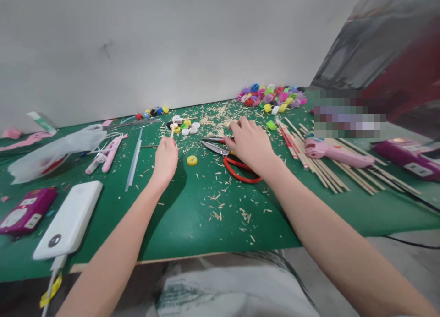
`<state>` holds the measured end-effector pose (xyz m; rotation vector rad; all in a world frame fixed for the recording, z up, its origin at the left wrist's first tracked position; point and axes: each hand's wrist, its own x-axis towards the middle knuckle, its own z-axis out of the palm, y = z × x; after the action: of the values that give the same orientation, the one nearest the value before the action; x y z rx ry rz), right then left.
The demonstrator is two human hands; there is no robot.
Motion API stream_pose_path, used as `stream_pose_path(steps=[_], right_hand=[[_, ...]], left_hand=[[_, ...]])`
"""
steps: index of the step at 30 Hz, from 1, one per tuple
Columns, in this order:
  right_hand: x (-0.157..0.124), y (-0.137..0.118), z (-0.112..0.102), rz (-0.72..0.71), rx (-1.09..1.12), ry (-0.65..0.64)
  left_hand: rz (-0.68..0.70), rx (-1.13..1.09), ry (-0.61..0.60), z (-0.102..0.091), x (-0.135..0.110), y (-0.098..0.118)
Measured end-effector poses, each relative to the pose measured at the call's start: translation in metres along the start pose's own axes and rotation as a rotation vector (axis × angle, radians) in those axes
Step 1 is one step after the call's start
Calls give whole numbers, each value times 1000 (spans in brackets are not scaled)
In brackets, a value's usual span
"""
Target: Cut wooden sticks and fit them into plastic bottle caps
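My left hand (167,157) is closed around a thin wooden stick (173,130), whose pale end points up past the fingers. My right hand (252,142) hovers over a pair of pliers (213,139), thumb and fingers apart; contact with the pliers is partly hidden. Scissors with red handles (240,178) lie beneath that hand, blades toward the left. Between the hands a yellow bottle cap (192,160) rests on the green table (178,225). Just beyond my left hand sits a small group of white, green, yellow and black caps (185,128).
Wood splinters (216,117) litter the table. Colourful caps (271,97) are heaped against the wall. Wooden sticks (323,172) and a pink glue gun (338,155) lie right. Leftward are clear glue sticks (134,160), a plastic bag (58,150), a white power bank (70,218) and a purple socket block (29,210).
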<state>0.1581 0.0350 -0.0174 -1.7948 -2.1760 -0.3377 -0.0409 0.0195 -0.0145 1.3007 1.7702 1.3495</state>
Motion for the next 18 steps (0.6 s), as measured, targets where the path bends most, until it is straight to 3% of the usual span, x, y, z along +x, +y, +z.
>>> stream_pose_path(steps=[8,13,18], right_hand=[[-46,10,-18,-69,-35,-277],[-39,25,-17,-82,33,-428],[-27,21,-28,-121,26,-521]], left_hand=[[130,284,-4,-2,-5,4],[179,353,-50,-2,-9,8],[250,424,-55,-2,-9,6]])
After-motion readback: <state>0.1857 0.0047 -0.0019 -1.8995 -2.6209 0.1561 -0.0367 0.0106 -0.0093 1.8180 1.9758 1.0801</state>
